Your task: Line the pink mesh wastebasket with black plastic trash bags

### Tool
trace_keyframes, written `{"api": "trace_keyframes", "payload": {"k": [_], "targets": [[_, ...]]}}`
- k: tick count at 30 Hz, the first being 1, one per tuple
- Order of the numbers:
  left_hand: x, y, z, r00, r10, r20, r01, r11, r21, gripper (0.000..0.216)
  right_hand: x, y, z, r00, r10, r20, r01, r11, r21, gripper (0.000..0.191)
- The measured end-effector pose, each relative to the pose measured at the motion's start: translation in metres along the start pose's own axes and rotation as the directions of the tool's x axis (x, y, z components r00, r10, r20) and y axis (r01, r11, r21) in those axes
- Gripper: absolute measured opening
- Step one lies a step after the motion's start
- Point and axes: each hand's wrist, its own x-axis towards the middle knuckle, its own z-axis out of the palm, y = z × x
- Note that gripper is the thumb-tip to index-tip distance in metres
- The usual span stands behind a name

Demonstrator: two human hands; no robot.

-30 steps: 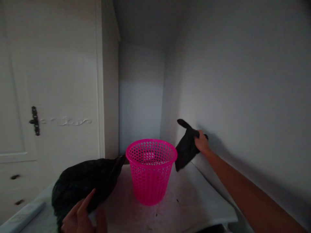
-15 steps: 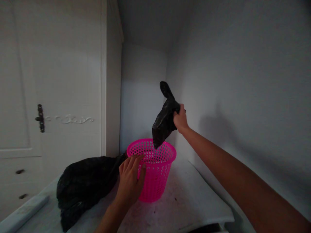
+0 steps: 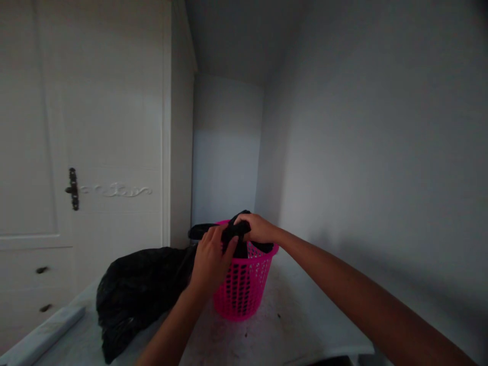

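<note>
A pink perforated plastic basket [image 3: 263, 274] stands upright on the white surface. A black plastic bag [image 3: 241, 249] is partly inside it, dark through the holes, with folds sticking up at the rim. My right hand [image 3: 257, 227] is closed on the gathered top of this bag, above the basket's opening. At the near left rim, my left hand [image 3: 211, 256] has its thumb and fingers closed round another fold of the same bag. A larger black plastic bag [image 3: 143, 284] lies left of the basket, behind my left forearm.
A white wardrobe [image 3: 118, 127] with dark handles stands at the left. Grey walls [image 3: 362, 152] close off the back and right. The white tabletop [image 3: 301, 315] has small dark specks, and a pale flat bar [image 3: 57, 333] lies along its left edge.
My right hand has brought the black bag down from above into the basket's opening. My left hand, earlier open on the rim, has closed on the bag. The view has shifted slightly.
</note>
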Motion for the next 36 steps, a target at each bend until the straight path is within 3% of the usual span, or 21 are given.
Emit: {"api": "trace_keyframes", "payload": {"k": [4,7,9,12,15,17,19,21,25,27,29,31,36], "targets": [[0.031,-0.003,0.002,0.972,-0.021,0.232,0.001,0.996,0.09,0.034,-0.004,0.001,0.002,1.0,-0.011,0.004,0.01,0.996,0.084,0.059],[0.044,-0.013,-0.002,0.944,-0.012,0.33,-0.019,0.996,0.09,0.034,-0.012,0.011,-0.003,0.999,-0.01,0.04,0.005,0.993,0.118,0.036],[0.048,-0.022,-0.006,0.95,0.004,0.313,-0.034,0.995,0.091,0.039,-0.019,0.021,-0.01,0.998,0.052,0.03,-0.055,0.993,0.107,0.022],[0.049,-0.035,-0.008,0.971,-0.031,0.239,0.006,0.995,0.104,0.044,-0.027,0.031,-0.019,0.988,0.152,0.004,-0.152,0.986,0.063,0.028],[0.05,-0.039,-0.004,0.971,-0.073,0.229,0.06,0.996,0.064,0.042,-0.027,0.027,-0.018,0.994,0.1,-0.046,-0.094,0.99,0.101,0.02],[0.052,-0.036,0.0,0.968,-0.069,0.24,0.07,0.998,0.005,0.043,-0.022,0.019,-0.011,0.998,0.033,-0.046,-0.029,0.995,0.097,0.029],[0.054,-0.031,0.002,0.971,-0.058,0.233,0.072,0.996,-0.053,0.044,-0.017,0.012,-0.004,1.0,-0.01,-0.011,0.01,1.0,-0.018,0.028],[0.055,-0.028,-0.001,0.975,-0.046,0.215,0.059,0.997,-0.055,0.042,-0.015,0.008,0.001,1.0,-0.031,0.007,0.031,0.982,-0.189,0.01],[0.057,-0.038,-0.012,0.973,-0.111,0.203,0.096,0.992,0.083,0.04,-0.019,0.015,-0.004,0.999,0.002,-0.05,-0.019,0.942,-0.335,0.014],[0.058,-0.046,-0.012,0.963,-0.119,0.241,0.117,0.993,0.023,0.042,-0.021,0.018,-0.008,0.993,0.053,-0.101,-0.084,0.941,-0.328,0.015],[0.059,-0.05,-0.006,0.946,-0.095,0.309,0.144,0.98,-0.14,0.046,-0.021,0.017,-0.009,0.984,0.078,-0.161,-0.122,0.951,-0.286,0.018],[0.061,-0.048,0.003,0.925,-0.086,0.371,0.199,0.94,-0.277,0.049,-0.018,0.011,-0.007,0.978,0.061,-0.199,-0.104,0.971,-0.214,0.026],[0.063,-0.03,0.005,0.853,0.002,0.522,0.236,0.89,-0.389,0.035,-0.014,-0.007,-0.002,0.987,-0.007,-0.163,-0.017,0.989,-0.146,0.035]]}}
